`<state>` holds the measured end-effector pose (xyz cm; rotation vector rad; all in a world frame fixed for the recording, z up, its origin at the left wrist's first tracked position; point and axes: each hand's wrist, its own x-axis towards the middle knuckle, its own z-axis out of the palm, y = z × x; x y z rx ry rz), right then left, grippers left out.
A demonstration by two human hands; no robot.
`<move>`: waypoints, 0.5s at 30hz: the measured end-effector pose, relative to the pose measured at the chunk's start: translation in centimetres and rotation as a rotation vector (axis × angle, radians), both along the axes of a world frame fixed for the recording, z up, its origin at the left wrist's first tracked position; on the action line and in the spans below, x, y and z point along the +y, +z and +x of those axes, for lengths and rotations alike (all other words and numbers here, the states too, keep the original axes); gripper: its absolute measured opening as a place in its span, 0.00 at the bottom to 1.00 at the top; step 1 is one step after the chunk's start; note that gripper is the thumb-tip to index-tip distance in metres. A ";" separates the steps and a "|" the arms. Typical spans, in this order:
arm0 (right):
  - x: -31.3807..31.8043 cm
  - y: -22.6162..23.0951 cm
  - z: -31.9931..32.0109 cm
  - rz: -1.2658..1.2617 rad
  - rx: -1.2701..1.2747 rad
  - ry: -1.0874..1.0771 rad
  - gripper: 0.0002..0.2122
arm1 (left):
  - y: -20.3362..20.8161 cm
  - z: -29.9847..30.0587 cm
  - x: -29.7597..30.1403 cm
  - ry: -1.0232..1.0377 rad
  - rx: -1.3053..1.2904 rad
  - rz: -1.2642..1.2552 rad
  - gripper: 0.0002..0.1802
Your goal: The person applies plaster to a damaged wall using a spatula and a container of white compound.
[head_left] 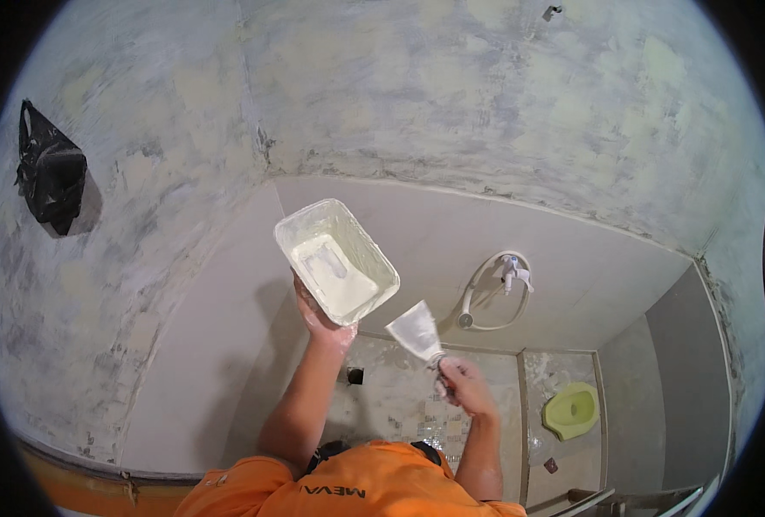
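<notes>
My left hand holds up a white rectangular tub from beneath, its fingers mostly hidden behind the wall of the tub. Pale, creamy filler coats the inside and lies over the bottom. In my right hand is a putty knife, gripped by the handle, with its wide blade pointing up and left. The blade is smeared with pale filler and stands apart from the tub, to its lower right. White residue marks both hands.
Patchy, skim-coated walls rise above grey panels. A black bag hangs at left. A white tap with a hose is fixed ahead. Low at right are a yellow-green squat toilet and metal rails.
</notes>
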<state>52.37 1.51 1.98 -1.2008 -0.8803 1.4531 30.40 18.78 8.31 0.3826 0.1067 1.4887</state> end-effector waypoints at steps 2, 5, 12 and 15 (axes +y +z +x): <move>-1.0 3.6 -0.1 0.081 -0.120 -0.104 0.11 | 0.1 -1.2 -0.3 0.010 0.051 0.024 0.35; -1.5 8.2 -0.3 0.232 -0.338 -0.152 0.09 | -0.4 -2.6 -0.8 -0.006 0.120 0.016 0.35; 0.4 11.2 -2.4 0.439 -0.938 -0.140 0.10 | -2.3 -4.2 -2.4 -0.013 0.257 -0.101 0.38; 0.5 11.3 -3.1 0.412 -1.094 -0.055 0.11 | -1.4 -3.9 -3.4 -0.035 0.323 -0.190 0.41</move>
